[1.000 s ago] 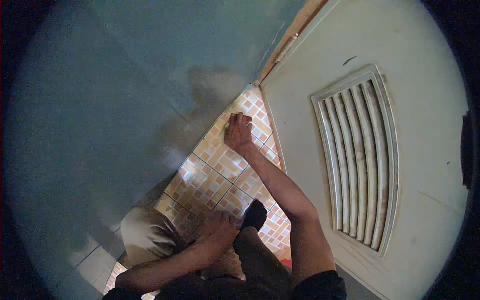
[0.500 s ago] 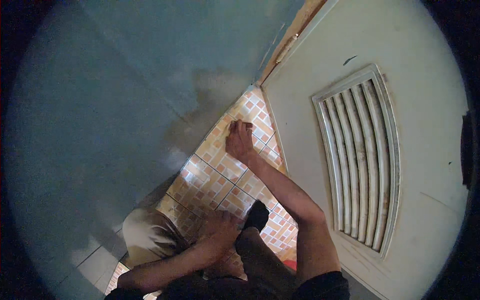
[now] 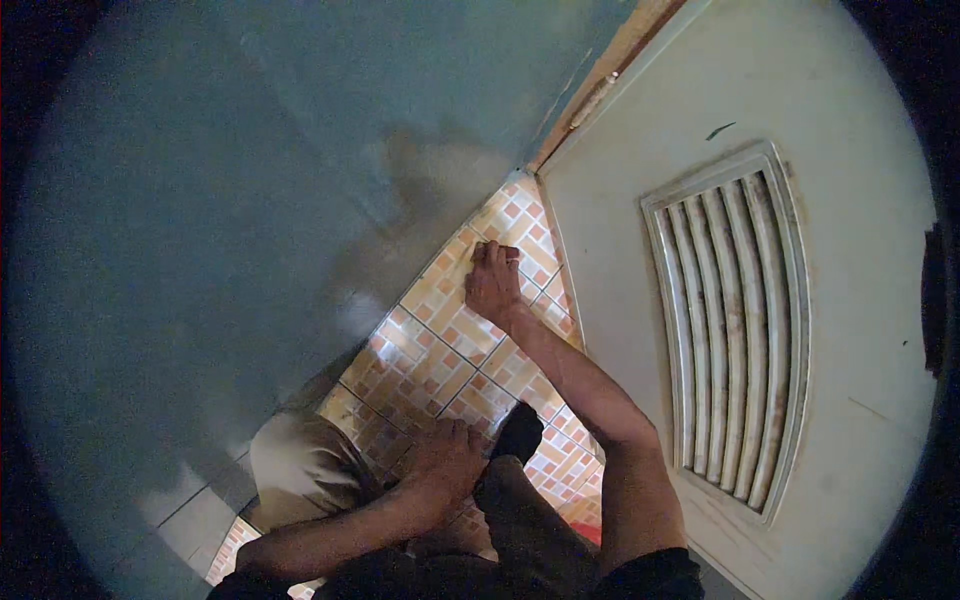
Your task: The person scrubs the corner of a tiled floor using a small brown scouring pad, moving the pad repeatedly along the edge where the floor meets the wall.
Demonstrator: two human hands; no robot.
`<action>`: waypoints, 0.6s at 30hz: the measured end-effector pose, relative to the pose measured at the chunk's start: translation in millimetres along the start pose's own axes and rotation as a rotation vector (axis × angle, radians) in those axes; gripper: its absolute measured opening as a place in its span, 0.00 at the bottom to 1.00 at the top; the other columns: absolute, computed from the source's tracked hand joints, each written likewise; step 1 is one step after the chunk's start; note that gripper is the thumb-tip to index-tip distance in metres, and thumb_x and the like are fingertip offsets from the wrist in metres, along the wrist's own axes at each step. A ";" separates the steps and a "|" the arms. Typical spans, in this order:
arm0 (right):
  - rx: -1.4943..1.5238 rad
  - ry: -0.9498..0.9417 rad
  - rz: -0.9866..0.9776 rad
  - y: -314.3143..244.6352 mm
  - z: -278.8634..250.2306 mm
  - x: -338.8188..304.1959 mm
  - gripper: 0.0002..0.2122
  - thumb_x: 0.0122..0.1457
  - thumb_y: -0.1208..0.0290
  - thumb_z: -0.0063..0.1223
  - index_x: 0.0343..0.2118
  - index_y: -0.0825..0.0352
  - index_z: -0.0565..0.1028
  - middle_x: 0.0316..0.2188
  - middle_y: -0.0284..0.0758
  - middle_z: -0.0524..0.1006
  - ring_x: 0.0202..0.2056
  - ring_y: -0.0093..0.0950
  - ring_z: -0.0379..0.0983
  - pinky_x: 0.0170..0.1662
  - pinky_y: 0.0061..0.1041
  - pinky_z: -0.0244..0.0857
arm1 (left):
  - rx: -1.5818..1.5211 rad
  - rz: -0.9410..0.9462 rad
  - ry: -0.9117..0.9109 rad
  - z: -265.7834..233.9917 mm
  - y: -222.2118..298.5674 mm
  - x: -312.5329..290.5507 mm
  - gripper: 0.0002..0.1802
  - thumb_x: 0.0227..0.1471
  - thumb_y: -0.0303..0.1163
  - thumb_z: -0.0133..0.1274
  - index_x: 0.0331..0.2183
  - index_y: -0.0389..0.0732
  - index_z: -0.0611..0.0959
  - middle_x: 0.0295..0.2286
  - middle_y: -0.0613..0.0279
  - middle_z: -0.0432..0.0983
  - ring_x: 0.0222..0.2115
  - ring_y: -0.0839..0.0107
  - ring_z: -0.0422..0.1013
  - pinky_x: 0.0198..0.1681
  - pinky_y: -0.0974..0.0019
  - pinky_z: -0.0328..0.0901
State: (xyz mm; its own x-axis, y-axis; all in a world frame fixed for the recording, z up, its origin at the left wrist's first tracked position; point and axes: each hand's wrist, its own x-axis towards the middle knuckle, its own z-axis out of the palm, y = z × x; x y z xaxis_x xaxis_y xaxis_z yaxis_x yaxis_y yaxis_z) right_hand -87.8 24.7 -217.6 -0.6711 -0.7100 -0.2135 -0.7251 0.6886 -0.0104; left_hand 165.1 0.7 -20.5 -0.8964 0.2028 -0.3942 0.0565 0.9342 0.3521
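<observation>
On the tiled floor (image 3: 428, 332), close to the foot of the blue-green wall, rests my right hand (image 3: 494, 282). Its fingers are bent and drawn together toward the tiles; what they hold, if anything, is hidden. Nearer to me, my left hand (image 3: 447, 462) lies low over the floor between my legs, back upward. Its fingers reach forward and look empty, though shade dims them. A black-covered foot (image 3: 518, 430) is just right of the left hand.
The blue-green wall (image 3: 220, 200) rises along the left. At right stands a pale door (image 3: 620, 290) with a slatted vent (image 3: 725, 330), hinged near the far corner. My bent knee (image 3: 300, 462) is at lower left. Something red (image 3: 587, 532) shows beside my right arm.
The whole view has shifted slightly, so floor and door sit farther right. My right hand stays by the wall with its fingers still curled; my left hand has barely moved.
</observation>
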 end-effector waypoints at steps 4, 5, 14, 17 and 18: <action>-0.002 0.279 -0.035 2.5 12.8 0.6 0.25 0.52 0.60 0.51 0.45 0.79 0.71 0.47 0.55 0.66 0.50 0.50 0.63 0.53 0.55 0.56 | -0.095 0.019 -0.007 -8.8 3.8 -1.4 0.20 0.54 0.42 0.53 0.41 0.36 0.80 0.37 0.51 0.76 0.42 0.54 0.72 0.46 0.51 0.67; 0.020 0.227 -0.045 -0.3 10.3 1.7 0.26 0.52 0.59 0.51 0.45 0.79 0.72 0.46 0.54 0.67 0.49 0.50 0.63 0.53 0.55 0.56 | -0.100 -0.005 -0.053 -10.1 2.3 -2.4 0.21 0.54 0.42 0.54 0.42 0.35 0.79 0.37 0.51 0.76 0.42 0.54 0.72 0.47 0.51 0.66; 0.291 0.136 0.041 15.2 0.1 22.4 0.28 0.52 0.60 0.55 0.51 0.74 0.65 0.49 0.52 0.63 0.49 0.52 0.63 0.45 0.55 0.64 | -0.043 0.043 -0.024 -7.3 0.3 0.2 0.19 0.54 0.41 0.53 0.42 0.35 0.80 0.38 0.50 0.76 0.44 0.54 0.71 0.50 0.52 0.64; 0.156 0.172 0.046 9.5 25.6 11.5 0.30 0.53 0.60 0.54 0.55 0.76 0.64 0.50 0.54 0.62 0.50 0.54 0.64 0.46 0.56 0.64 | -0.101 -0.017 -0.069 -12.6 0.4 1.6 0.20 0.55 0.42 0.52 0.41 0.35 0.80 0.38 0.49 0.76 0.43 0.54 0.71 0.49 0.52 0.64; 0.108 0.196 0.027 0.1 18.4 3.5 0.31 0.53 0.60 0.54 0.56 0.76 0.63 0.51 0.55 0.62 0.50 0.55 0.64 0.47 0.56 0.64 | -0.111 -0.060 -0.111 -11.5 0.1 -0.2 0.20 0.56 0.43 0.52 0.41 0.35 0.80 0.38 0.49 0.76 0.43 0.54 0.71 0.48 0.52 0.64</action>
State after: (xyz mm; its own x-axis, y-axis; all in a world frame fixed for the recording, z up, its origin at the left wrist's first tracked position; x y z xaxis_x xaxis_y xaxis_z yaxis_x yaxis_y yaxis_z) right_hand -87.5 25.0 -236.3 -0.7146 -0.6992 -0.0216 -0.6931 0.7118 -0.1143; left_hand 160.2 -2.6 -10.6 -0.8420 0.1845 -0.5070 -0.0500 0.9090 0.4139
